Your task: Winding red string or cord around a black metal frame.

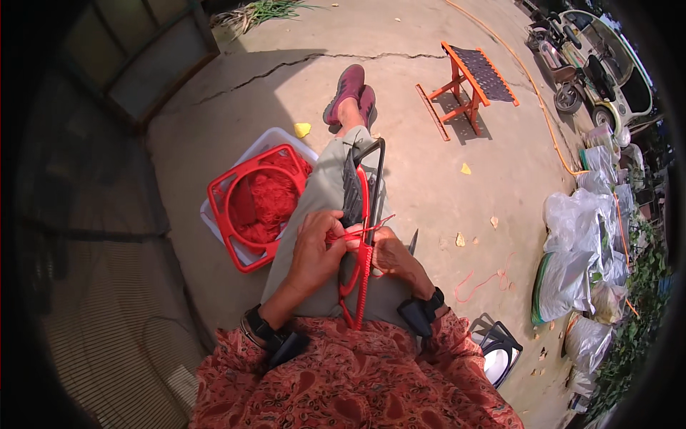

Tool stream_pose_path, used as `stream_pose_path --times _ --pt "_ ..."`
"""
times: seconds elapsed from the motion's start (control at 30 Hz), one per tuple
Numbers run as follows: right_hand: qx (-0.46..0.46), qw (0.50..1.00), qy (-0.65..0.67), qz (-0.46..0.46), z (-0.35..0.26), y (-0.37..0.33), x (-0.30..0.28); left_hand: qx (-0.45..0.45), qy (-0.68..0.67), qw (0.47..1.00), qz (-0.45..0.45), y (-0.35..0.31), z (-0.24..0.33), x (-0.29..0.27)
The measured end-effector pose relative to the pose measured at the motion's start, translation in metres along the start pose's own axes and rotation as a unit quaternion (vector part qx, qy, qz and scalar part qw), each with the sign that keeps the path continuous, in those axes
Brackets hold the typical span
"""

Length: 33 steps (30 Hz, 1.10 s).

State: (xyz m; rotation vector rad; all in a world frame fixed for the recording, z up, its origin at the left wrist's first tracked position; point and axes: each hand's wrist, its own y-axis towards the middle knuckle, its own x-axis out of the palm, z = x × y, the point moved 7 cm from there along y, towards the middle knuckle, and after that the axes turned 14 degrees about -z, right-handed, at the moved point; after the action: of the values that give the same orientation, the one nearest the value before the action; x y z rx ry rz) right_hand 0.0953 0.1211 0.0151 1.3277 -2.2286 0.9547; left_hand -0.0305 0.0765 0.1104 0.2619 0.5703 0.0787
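On my lap lies a black frame (380, 154), with red cord (362, 289) wound in tight coils along its near part. Dark netting or plastic (351, 193) shows along the frame's left side. My left hand (316, 247) is closed, thumb and fingers pinching a loose length of red cord at the frame's edge. My right hand (393, 255) is closed around the frame's right side, close to the left fingertips. A loose cord end sticks out above it. A dark pointed thing (414, 242) shows beside the right hand; its kind is unclear.
Left of my legs, a red frame (220, 207) rests over a white tub (309, 151) holding tangled red cord (268, 200). Ahead stands an orange folding stool (457, 89). Plastic sacks (572, 236) and parked vehicles (600, 64) line the right; another black frame (507, 343) lies near my right elbow.
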Motion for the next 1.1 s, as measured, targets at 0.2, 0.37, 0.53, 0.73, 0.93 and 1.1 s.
stream_pose_path --times 0.2,0.37,0.53,0.73,0.93,1.1 --pt "0.017 0.96 -0.28 0.006 -0.03 -0.015 0.018 -0.126 -0.147 0.98 -0.042 -0.004 -0.02 0.006" --pt "-0.26 0.8 -0.511 0.178 -0.085 -0.057 0.04 -0.159 -0.352 0.92 -0.061 -0.005 -0.027 0.007" --pt "-0.257 0.692 -0.65 0.181 -0.124 -0.066 0.086 -0.158 -0.398 0.898 -0.096 0.012 0.002 -0.008" --pt "-0.26 0.623 -0.726 0.135 -0.124 -0.066 0.111 -0.104 -0.343 0.924 -0.137 0.02 0.029 -0.016" --pt "-0.213 0.808 -0.54 0.105 -0.116 -0.099 0.091 -0.092 -0.48 0.869 -0.074 0.023 0.036 -0.011" --pt "-0.272 0.947 -0.162 0.052 -0.117 -0.145 0.047 -0.11 -0.504 0.845 -0.138 0.039 0.052 0.002"
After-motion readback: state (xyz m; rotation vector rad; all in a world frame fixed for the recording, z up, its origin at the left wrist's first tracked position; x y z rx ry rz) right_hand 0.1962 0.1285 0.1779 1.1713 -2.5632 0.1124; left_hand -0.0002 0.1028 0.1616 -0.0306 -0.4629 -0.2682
